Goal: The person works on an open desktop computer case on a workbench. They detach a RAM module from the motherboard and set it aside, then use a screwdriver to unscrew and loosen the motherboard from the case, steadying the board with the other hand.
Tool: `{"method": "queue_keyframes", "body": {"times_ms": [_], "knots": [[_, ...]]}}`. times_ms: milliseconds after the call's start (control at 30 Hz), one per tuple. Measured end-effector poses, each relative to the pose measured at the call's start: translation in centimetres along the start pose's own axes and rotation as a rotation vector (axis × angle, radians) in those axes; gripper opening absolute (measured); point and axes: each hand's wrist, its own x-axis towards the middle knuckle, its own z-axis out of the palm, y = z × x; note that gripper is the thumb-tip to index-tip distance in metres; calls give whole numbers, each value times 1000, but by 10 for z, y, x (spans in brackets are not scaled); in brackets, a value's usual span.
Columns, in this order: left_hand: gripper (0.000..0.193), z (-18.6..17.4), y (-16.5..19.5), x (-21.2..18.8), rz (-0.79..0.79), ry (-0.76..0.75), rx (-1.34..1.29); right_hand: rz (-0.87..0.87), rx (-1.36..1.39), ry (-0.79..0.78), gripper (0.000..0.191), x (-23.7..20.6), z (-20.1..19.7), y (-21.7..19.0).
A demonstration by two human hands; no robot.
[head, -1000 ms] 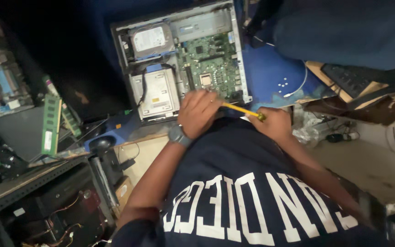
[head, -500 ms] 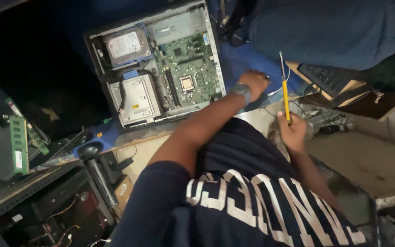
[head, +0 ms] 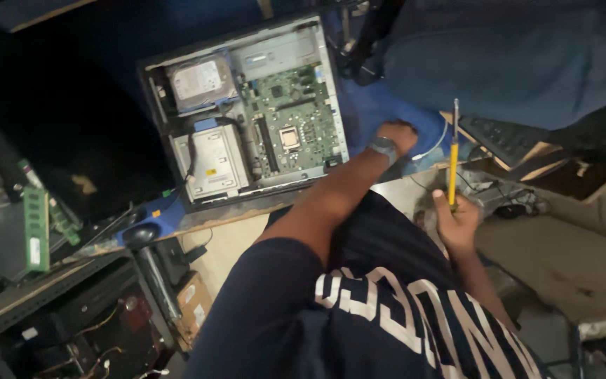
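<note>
An open desktop computer case [head: 147, 91] lies flat on a blue-covered bench [head: 366, 105], showing a green motherboard [head: 292, 116], a hard drive [head: 201, 81] and a silver drive box [head: 212, 161]. My left hand [head: 398, 133], with a watch on the wrist, reaches past the case's right side and presses down on the blue cover beside a thin white cable [head: 438, 144]; its fingers curl under and are hidden. My right hand [head: 457, 221] is lower right, off the bench, gripping a yellow-handled screwdriver [head: 452, 161] that points upward.
A dark keyboard [head: 499, 137] lies at the right on a wooden edge, under a large blue-grey cloth shape [head: 527, 56]. Green memory sticks [head: 35, 228] and circuit boards sit on the left shelf. Cables, a cardboard box [head: 191, 305] and hardware crowd the space below the bench.
My left hand left the case's front edge and moved right onto the blue cover. My right hand swung the screwdriver from lying across to pointing upward.
</note>
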Motion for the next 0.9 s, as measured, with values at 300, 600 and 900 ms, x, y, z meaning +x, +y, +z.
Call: {"method": "queue_keyframes", "body": {"times_ms": [300,600,900], "knots": [[18,-35,-39,-43,-151,176,-631,68,40,-140,38,11,13,-37],[21,-127,-128,-201,-476,800,-1366,-195,-334,-369,24,34,60,-119],[20,-144,-139,-262,-459,948,-1594,-178,-417,-537,28,28,99,-163]]}}
